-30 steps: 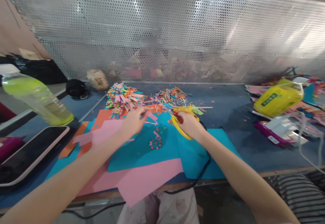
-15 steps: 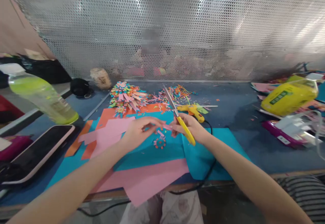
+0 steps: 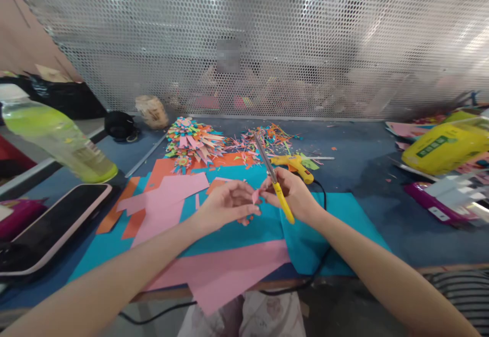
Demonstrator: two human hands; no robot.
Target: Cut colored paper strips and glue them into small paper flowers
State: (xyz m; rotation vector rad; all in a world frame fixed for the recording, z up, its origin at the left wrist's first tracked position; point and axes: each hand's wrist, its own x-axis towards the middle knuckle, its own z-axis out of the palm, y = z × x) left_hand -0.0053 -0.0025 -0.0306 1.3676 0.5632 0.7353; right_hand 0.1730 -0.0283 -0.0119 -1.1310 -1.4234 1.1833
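My right hand [image 3: 290,194] is closed around a pair of scissors [image 3: 281,200] with yellow handles, the blades together and pointing away from me. Its fingertips also pinch a small pink paper strip [image 3: 255,196], which looks bent. My left hand [image 3: 225,204] curls round the strip's other side, thumb and fingers at the paper. Below the left fingertips, a small ring of paper bits [image 3: 246,219] is mostly hidden. Both hands are above a blue paper sheet [image 3: 237,237].
Behind the hands stand a layered paper-strip cone [image 3: 194,140], a heap of paper shreds [image 3: 271,137] and a yellow glue gun [image 3: 292,164]. Pink paper [image 3: 237,270] overhangs the front edge. A green-liquid bottle [image 3: 61,140] and phone [image 3: 57,227] are left; a yellow pouch [image 3: 443,146] is right.
My left hand has moved right and slightly down, now covering most of the paper ring. The pink strip has turned from lying sideways to more upright. The scissors remain in my right hand.
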